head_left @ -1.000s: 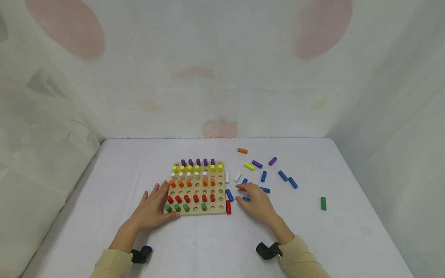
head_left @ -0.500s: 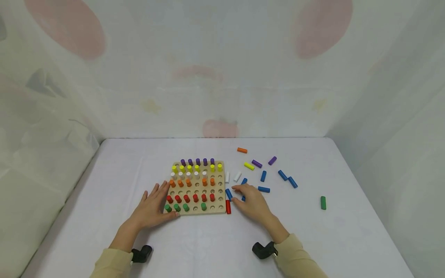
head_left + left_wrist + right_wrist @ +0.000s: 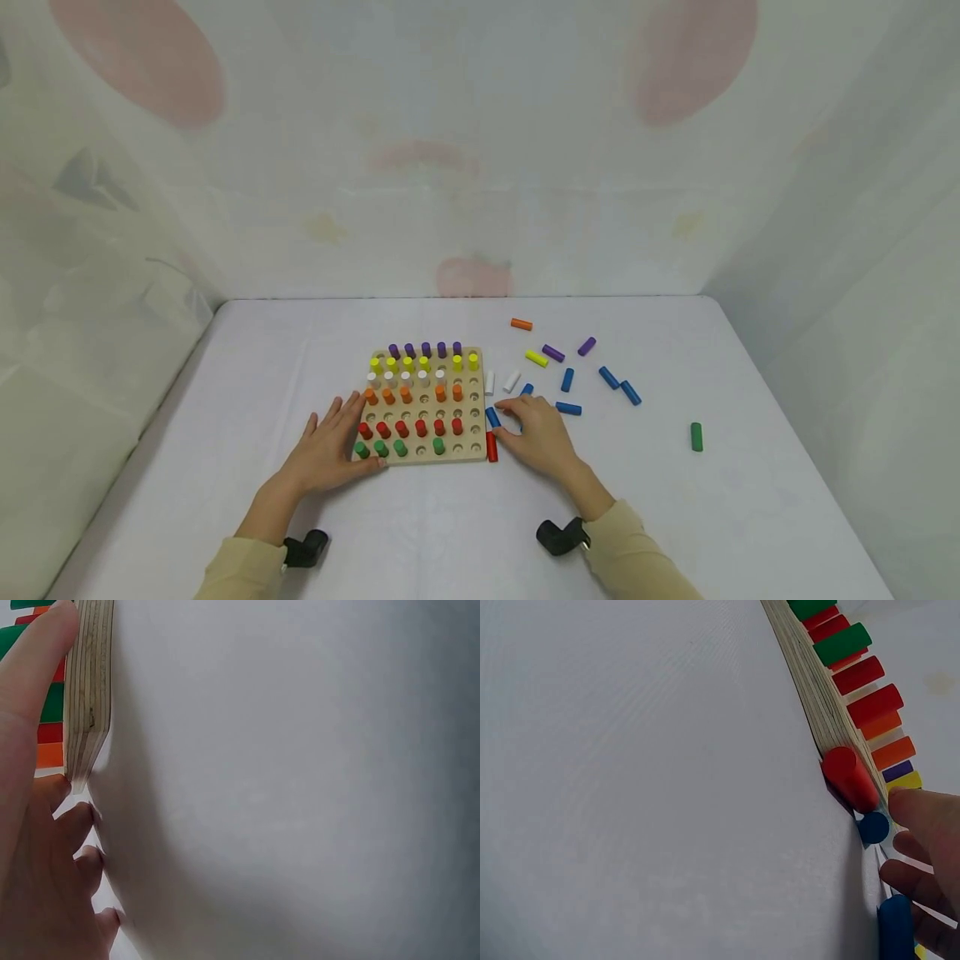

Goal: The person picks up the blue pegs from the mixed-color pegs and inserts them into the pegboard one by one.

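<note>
A wooden pegboard (image 3: 468,456) stands with coloured pegs upright in rows of green, red, orange, white, yellow and purple. My left hand (image 3: 324,454) rests against its left side, fingers spread and the thumb along the front edge; the left wrist view shows the thumb on the board's edge (image 3: 90,690). Beside the board's right edge, my right hand (image 3: 542,435) has its thumb and forefinger apart, tips right at a blue peg (image 3: 492,417) that lies on the table. Just in front of that peg lies a red peg (image 3: 492,447), which the right wrist view shows against the board.
Two white pegs (image 3: 512,382) lie right of the board. Beyond are a yellow peg (image 3: 536,358), an orange peg (image 3: 521,324), purple pegs (image 3: 553,353) and several more blue pegs (image 3: 568,408). A green peg (image 3: 697,437) lies alone far right on the white-covered table (image 3: 757,500).
My right hand has moved left from above the loose blue pegs to the blue peg by the board's edge. My left hand has stayed in place on the board.
</note>
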Available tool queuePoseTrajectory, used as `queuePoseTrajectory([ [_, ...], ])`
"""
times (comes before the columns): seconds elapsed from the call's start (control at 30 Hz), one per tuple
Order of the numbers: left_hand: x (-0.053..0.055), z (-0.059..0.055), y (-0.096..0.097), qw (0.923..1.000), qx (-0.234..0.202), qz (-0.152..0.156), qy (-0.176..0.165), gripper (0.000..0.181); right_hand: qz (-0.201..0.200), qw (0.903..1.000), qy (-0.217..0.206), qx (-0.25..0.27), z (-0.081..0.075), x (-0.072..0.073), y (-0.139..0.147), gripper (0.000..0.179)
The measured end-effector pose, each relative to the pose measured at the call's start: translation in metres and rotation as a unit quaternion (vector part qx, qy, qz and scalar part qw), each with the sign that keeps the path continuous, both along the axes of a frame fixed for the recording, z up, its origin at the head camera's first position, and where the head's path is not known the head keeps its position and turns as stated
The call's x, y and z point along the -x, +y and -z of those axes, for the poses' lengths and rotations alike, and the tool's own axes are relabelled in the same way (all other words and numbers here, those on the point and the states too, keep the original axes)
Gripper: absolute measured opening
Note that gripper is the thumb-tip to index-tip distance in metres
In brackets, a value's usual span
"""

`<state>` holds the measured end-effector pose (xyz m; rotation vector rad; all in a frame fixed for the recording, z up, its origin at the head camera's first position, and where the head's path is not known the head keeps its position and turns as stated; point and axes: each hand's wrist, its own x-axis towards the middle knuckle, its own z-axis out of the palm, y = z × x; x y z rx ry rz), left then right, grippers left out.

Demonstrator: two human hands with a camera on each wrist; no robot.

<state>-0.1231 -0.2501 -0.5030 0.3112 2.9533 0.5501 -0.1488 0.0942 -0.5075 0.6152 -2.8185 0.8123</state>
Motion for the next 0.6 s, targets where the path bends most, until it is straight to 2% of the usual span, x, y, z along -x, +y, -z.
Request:
queuePoseTrajectory([
  [0.23, -0.0011, -0.0019, 0.0014, 1.0, -0.001, -0.001, -0.002, 0.111, 0.008, 0.9998, 0.014, -0.008, 0.0051, 0.0015, -0.0026, 0.034],
  [0.6, -0.0021, -0.0036, 0.0017, 0.9999, -0.005, -0.003, -0.008, 0.109, 0.022, 0.9997, 0.005, 0.005, 0.0046, 0.0008, -0.0055, 0.027],
])
